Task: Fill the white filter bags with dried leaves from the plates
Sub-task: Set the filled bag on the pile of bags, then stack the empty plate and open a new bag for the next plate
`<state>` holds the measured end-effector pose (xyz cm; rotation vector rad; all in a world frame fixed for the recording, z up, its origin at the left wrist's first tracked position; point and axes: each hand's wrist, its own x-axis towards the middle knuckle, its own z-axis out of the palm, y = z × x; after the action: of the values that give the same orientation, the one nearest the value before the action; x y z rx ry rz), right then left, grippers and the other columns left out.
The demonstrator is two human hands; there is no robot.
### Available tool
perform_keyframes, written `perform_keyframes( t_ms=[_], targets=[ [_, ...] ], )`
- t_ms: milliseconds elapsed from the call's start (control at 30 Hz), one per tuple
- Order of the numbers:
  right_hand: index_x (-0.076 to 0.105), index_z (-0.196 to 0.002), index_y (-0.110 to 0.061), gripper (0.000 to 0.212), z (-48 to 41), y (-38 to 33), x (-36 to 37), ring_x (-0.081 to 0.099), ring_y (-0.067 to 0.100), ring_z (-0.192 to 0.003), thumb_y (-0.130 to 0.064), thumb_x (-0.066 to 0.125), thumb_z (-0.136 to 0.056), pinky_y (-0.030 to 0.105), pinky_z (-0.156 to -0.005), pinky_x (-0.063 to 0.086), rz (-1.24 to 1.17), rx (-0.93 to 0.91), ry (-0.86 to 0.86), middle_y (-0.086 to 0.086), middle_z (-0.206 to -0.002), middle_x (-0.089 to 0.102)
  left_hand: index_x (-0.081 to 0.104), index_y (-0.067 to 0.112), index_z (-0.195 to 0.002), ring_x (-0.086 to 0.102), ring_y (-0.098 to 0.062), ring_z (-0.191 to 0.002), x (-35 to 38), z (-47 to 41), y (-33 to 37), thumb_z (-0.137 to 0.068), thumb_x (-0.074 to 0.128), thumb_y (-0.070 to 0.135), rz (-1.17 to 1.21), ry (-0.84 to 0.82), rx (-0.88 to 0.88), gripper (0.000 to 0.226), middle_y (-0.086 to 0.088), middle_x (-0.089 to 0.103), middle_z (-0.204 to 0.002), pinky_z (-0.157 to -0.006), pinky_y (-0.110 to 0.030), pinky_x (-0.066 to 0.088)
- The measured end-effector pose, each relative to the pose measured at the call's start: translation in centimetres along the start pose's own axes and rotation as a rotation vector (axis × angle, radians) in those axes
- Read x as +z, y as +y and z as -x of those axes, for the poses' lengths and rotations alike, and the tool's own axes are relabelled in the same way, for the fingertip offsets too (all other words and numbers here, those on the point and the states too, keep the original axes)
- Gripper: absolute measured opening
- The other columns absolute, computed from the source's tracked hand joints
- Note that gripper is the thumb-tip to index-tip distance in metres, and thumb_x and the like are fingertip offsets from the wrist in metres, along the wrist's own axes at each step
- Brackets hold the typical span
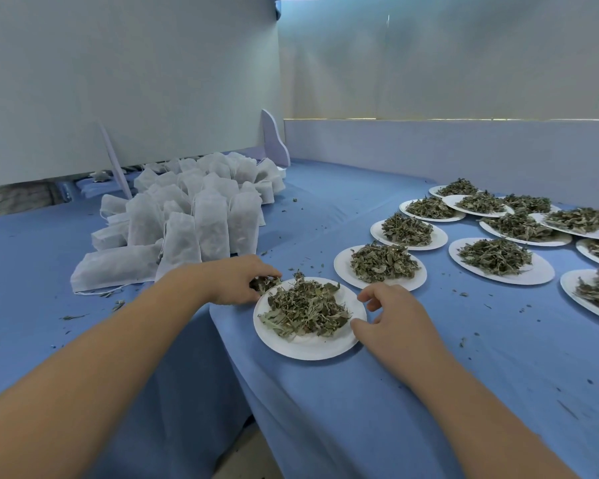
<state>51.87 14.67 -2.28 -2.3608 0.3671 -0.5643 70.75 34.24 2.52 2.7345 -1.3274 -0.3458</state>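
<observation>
Bags (194, 216): a pile of white filter bags on the left, behind the left hand. Most stand upright and look stuffed. One lies flat at the near-left corner.
Cloth (360, 409): blue, covers the table, with leaf crumbs scattered on it.
Left hand (234, 280): at the near plate's left rim, fingers curled round a small clump (265, 283) of leaves.
Plate (308, 349): white and round, between the two hands and close to the table edge.
Leaves (305, 309): a loose grey-green heap in the middle of the plate. This is the supply in hand.
Right hand (395, 319): at the plate's right rim, thumb tip touching it. The fingers are loosely bent and apart, holding nothing that I can see.
Other plates (498, 271): about a dozen more to the right and behind, each heaped with leaves, some overlapping.
Open bag: I cannot pick out an empty one ready for the clump.
Handling: the leaves are likely very light, dry and brittle. They crumble and shed, as the crumbs suggest. The bags look thin, soft and easily crushed.
Where to hold: take the leaves in a gentle fingertip pinch from the heap's edge, in small amounts. Hold a bag by its open mouth, not by its body or string. Steady the plate by its rim, since it looks light enough to slide.
</observation>
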Motion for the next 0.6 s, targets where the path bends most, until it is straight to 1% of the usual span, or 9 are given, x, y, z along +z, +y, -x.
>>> perform_keyframes(
  t_ms=[67,133,200,267,333,433,467,533,600],
  targets=[
    [0.051,-0.098,-0.036,0.028,-0.1,0.0,0.1,0.050,-0.002,-0.074,-0.022,0.067,-0.080,0.006,-0.060,0.030,-0.003,0.010,0.008,-0.013,-0.102,0.047,0.041,0.034,-0.142,0.044,-0.005,-0.096,0.2,-0.3,0.1,-0.096,0.055,0.022,-0.035,0.021,-0.012,0.050,0.003,0.045,-0.126,-0.094,-0.026,0.036],
    [0.051,-0.097,-0.036,0.029,-0.1,-0.1,0.1,0.050,-0.001,-0.072,-0.019,0.067,-0.079,0.006,-0.059,0.030,-0.018,0.022,0.016,-0.011,-0.102,0.048,0.037,0.033,-0.146,0.043,-0.009,-0.107,0.3,-0.4,0.2,-0.097,0.054,0.024,-0.045,0.037,-0.013,0.053,0.002,0.045,-0.128,-0.101,-0.029,0.035],
    [0.051,-0.097,-0.035,0.029,-0.1,-0.1,0.1,0.049,-0.001,-0.072,-0.018,0.067,-0.079,0.006,-0.059,0.031,-0.015,0.033,0.029,-0.010,-0.103,0.049,0.039,0.035,-0.144,0.045,-0.013,-0.113,0.4,-0.4,0.2,-0.097,0.053,0.026,-0.032,0.040,-0.012,0.050,0.002,0.046,-0.126,-0.103,-0.031,0.035],
    [0.052,-0.098,-0.032,0.027,-0.1,-0.1,0.1,0.048,0.000,-0.077,-0.018,0.065,-0.080,0.006,-0.059,0.030,-0.005,0.050,0.047,-0.008,-0.104,0.049,0.048,0.036,-0.137,0.047,-0.013,-0.109,0.5,-0.4,0.2,-0.097,0.053,0.027,-0.023,0.050,-0.010,0.041,0.001,0.048,-0.121,-0.102,-0.031,0.036],
    [0.053,-0.100,-0.030,0.025,-0.1,-0.2,0.1,0.047,0.003,-0.079,-0.020,0.065,-0.081,0.008,-0.059,0.029,0.004,0.068,0.064,-0.007,-0.105,0.050,0.054,0.035,-0.130,0.048,-0.013,-0.111,0.7,-0.4,0.2,-0.098,0.052,0.027,-0.013,0.073,-0.008,0.034,0.000,0.049,-0.119,-0.103,-0.032,0.036],
    [0.053,-0.102,-0.030,0.025,-0.1,-0.4,0.2,0.047,0.000,-0.075,-0.022,0.065,-0.082,0.009,-0.057,0.029,0.031,0.076,0.065,-0.007,-0.107,0.048,0.059,0.031,-0.123,0.050,-0.014,-0.110,1.0,-0.2,0.4,-0.098,0.052,0.026,0.003,0.121,-0.009,0.026,0.002,0.051,-0.116,-0.102,-0.032,0.038],
    [0.054,-0.103,-0.029,0.025,0.0,-0.4,0.3,0.046,-0.002,-0.074,-0.022,0.065,-0.082,0.011,-0.057,0.029,0.038,0.079,0.062,-0.007,-0.107,0.047,0.061,0.029,-0.120,0.051,-0.014,-0.108,1.1,-0.2,0.4,-0.098,0.052,0.024,0.006,0.146,-0.002,0.024,0.003,0.052,-0.113,-0.099,-0.031,0.039],
    [0.054,-0.106,-0.028,0.028,0.0,-0.6,0.5,0.046,-0.003,-0.072,-0.022,0.065,-0.082,0.020,-0.061,0.033,0.046,0.094,0.052,-0.006,-0.109,0.046,0.063,0.025,-0.114,0.053,-0.013,-0.104,1.4,-0.1,0.4,-0.098,0.052,0.022,0.009,0.201,0.005,0.019,0.005,0.055,-0.108,-0.095,-0.028,0.040],
    [0.054,-0.108,-0.027,0.030,0.1,-0.7,0.7,0.046,-0.002,-0.071,-0.021,0.066,-0.081,0.023,-0.063,0.034,0.045,0.105,0.039,-0.005,-0.110,0.045,0.064,0.021,-0.109,0.053,-0.014,-0.101,1.6,-0.2,0.2,-0.098,0.052,0.020,0.020,0.235,-0.008,0.016,0.005,0.057,-0.105,-0.091,-0.027,0.041]
  ],
)
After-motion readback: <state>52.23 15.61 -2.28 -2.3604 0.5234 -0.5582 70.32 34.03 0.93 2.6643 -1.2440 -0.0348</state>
